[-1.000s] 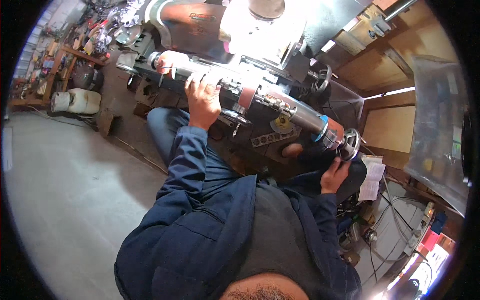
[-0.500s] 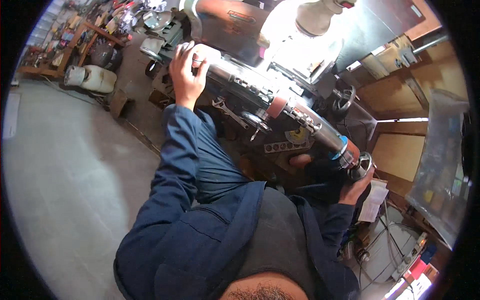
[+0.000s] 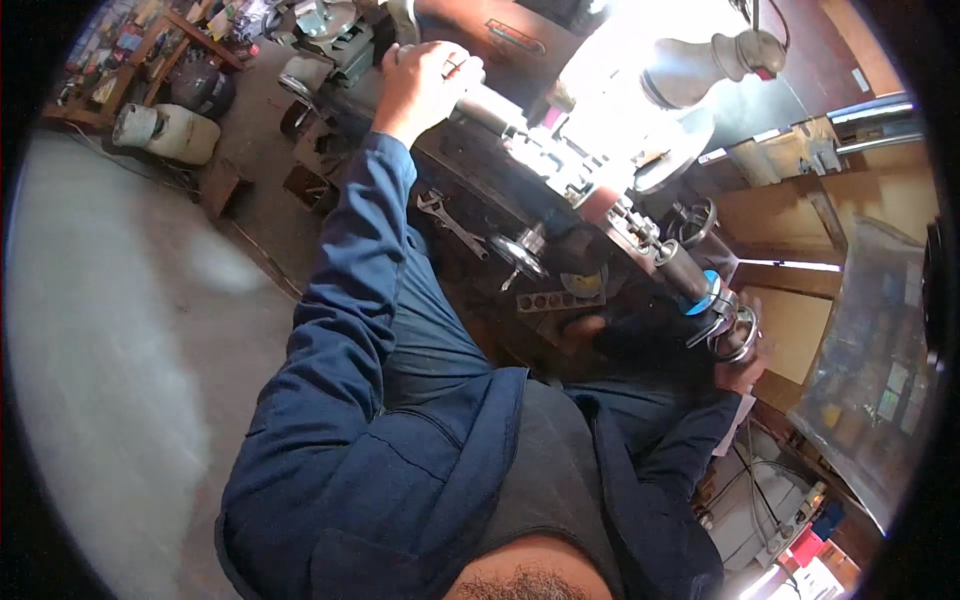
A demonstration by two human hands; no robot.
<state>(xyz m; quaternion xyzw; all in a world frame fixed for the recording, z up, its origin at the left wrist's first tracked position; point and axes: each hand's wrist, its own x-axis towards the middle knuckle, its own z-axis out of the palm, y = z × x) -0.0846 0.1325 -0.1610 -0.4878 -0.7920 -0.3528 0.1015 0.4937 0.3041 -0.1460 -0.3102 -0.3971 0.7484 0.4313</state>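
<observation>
My left hand (image 3: 420,85) is wrapped over the left end of a long metal spindle assembly (image 3: 485,110) on a small machine, hiding that end. My right hand (image 3: 742,368) grips the chrome handwheel (image 3: 733,338) at the assembly's right end, its fingers partly hidden behind the rim. Beside that wheel are a blue ring (image 3: 705,295) and a steel cylinder (image 3: 680,270). A red block (image 3: 600,203) sits mid-machine, with a second handwheel (image 3: 510,250) below it. An adjustable wrench (image 3: 450,225) lies under the left part. Bright glare washes out the middle.
A grey swivel lamp (image 3: 705,70) hangs over the machine. At left are a white canister (image 3: 165,135) and a cluttered wooden rack (image 3: 120,90). Wooden panels (image 3: 780,320) and a plastic sheet (image 3: 850,370) stand at right; a power strip (image 3: 800,515) lies below them.
My left hand has moved from the middle of the spindle to its far left end. My right hand has shifted farther round the handwheel, and the whole view has shifted.
</observation>
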